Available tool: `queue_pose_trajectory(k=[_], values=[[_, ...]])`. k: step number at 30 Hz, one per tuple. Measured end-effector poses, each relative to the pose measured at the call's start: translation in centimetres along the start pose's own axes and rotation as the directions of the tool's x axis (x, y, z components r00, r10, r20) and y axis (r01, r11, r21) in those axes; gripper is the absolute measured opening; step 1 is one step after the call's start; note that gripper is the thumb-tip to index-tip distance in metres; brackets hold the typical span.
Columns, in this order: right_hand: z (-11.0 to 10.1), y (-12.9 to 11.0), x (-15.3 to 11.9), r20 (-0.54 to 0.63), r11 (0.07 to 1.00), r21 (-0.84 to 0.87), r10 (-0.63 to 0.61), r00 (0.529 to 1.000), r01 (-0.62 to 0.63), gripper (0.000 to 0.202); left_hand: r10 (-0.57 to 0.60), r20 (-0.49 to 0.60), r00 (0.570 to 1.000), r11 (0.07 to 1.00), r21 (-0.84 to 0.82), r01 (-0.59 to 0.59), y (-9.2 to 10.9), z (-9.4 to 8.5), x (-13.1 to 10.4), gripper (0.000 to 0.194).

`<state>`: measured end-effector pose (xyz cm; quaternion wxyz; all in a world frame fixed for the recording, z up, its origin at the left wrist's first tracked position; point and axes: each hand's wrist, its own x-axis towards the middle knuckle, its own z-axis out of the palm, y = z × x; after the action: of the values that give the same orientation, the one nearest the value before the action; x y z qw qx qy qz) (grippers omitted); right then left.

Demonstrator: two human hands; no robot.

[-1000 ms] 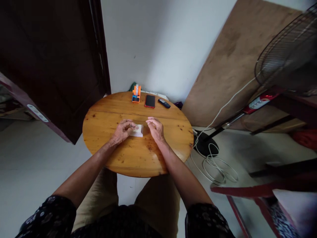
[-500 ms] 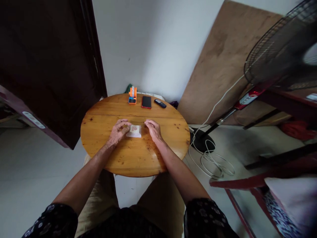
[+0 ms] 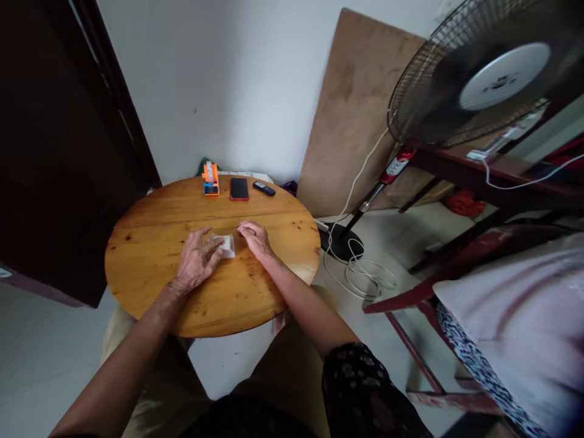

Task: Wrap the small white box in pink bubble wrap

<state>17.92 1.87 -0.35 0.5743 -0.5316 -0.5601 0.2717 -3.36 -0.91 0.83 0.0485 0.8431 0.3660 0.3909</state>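
A small white packet (image 3: 229, 247), flat and shiny like clear plastic wrap, lies on the round wooden table (image 3: 150, 243). My left hand (image 3: 195, 260) reaches over its left side with fingers apart, the fingertips resting on its top. Part of the packet is hidden under these fingers. Just right of the packet, my right hand (image 3: 256, 239) rests on its edge at the tabletop. Its fingers are bent and pressed together; whether something small is between them I cannot make out.
Along the table's back edge stand an orange and blue tape dispenser (image 3: 210, 179), a dark phone with red edges (image 3: 239, 189) and a black remote-like handset (image 3: 264, 188). At the right are a standing fan (image 3: 456, 79), a looped white cable (image 3: 365, 277) and a red wooden chair (image 3: 410, 298).
My view has swung to the right. My left hand has spread its fingers and moved over the packet's top, where before it was at the left edge. The right hand remains beside the packet.
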Motion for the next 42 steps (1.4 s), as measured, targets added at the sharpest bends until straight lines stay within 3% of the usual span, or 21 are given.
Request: queue_pose_trajectory(k=[21, 33, 37, 42], values=[[-0.2, 0.5, 0.3, -0.005, 0.999, 0.044, 0.013, 1.000, -0.013, 0.021, -0.006, -0.009, 1.000, 0.997, 0.072, 0.007, 0.8, -0.1, 0.2, 0.031], [-0.2, 0.8, 0.6, -0.011, 1.000, 0.017, 0.003, 1.000, -0.003, 0.022, -0.032, -0.004, 0.999, 0.999, -0.009, 0.032, 1.0, -0.2, 0.3, 0.031], [-0.4, 0.6, 0.5, -0.002, 1.000, 0.026, -0.012, 1.000, 0.012, 0.021, -0.169, -0.091, 0.981, 0.973, -0.176, 0.151, 0.5, -0.6, 0.5, 0.034], [-0.6, 0.5, 0.4, 0.013, 0.999, 0.035, -0.009, 1.000, 0.008, 0.019, -0.412, -0.133, 0.902, 0.883, -0.304, 0.358, -1.0, -0.3, 0.8, 0.030]])
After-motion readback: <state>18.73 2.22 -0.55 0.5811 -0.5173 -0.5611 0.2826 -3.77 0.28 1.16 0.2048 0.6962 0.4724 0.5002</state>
